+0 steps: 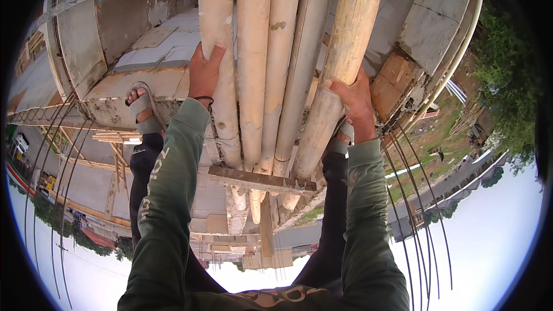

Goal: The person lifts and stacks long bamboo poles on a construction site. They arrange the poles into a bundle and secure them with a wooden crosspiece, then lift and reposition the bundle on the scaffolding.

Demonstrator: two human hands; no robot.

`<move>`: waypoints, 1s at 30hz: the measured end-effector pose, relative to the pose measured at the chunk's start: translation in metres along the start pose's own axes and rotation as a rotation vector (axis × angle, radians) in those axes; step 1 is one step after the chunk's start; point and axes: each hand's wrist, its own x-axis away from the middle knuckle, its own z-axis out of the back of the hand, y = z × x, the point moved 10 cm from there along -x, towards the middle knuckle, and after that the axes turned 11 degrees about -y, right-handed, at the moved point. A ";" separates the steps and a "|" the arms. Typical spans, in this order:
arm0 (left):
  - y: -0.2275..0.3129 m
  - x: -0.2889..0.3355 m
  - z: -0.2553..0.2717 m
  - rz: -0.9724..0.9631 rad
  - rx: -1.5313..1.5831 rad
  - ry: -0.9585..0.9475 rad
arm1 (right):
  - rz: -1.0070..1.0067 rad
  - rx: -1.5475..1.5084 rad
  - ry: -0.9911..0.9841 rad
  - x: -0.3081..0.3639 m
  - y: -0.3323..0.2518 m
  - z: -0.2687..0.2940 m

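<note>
At upper centre, the near-vertical leftmost bamboo pole (217, 8) is clasped by the left hand (204, 76); the rightmost pole (353, 23), its long axis slanting toward upper right, by the right hand (356, 99). Each hand is part-closed, most fingertips hidden.

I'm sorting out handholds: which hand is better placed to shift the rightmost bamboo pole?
Probably the right hand: it grasps the rightmost pole from the outer side. The left hand is on the leftmost pole, with three other poles between.
</note>
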 end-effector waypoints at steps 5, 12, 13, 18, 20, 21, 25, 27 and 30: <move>0.019 0.001 0.006 -0.028 -0.300 0.094 | 0.044 0.372 0.326 -0.003 0.017 0.030; 0.005 -0.002 0.001 -0.021 -0.180 0.092 | -0.041 0.584 0.525 0.002 0.031 0.023; 0.003 -0.003 -0.001 -0.031 -0.173 0.061 | -0.061 0.566 0.552 0.005 0.030 0.024; -0.010 -0.012 -0.003 0.075 -0.164 -0.115 | 0.024 0.642 0.649 0.015 0.010 0.002; -0.011 -0.015 -0.004 0.142 -0.196 -0.206 | -0.034 0.934 0.749 0.022 0.005 -0.017; -0.015 -0.015 -0.007 0.214 -0.232 -0.291 | -0.163 1.063 0.772 0.022 0.011 -0.022; -0.011 -0.015 -0.005 0.301 -0.371 -0.405 | -0.141 1.113 0.896 0.025 0.014 -0.034; -0.015 -0.016 -0.004 0.363 -0.456 -0.441 | -0.126 1.178 0.944 0.025 0.010 -0.035; -0.018 -0.020 -0.003 0.382 -0.512 -0.450 | -0.084 1.188 0.958 0.024 0.006 -0.035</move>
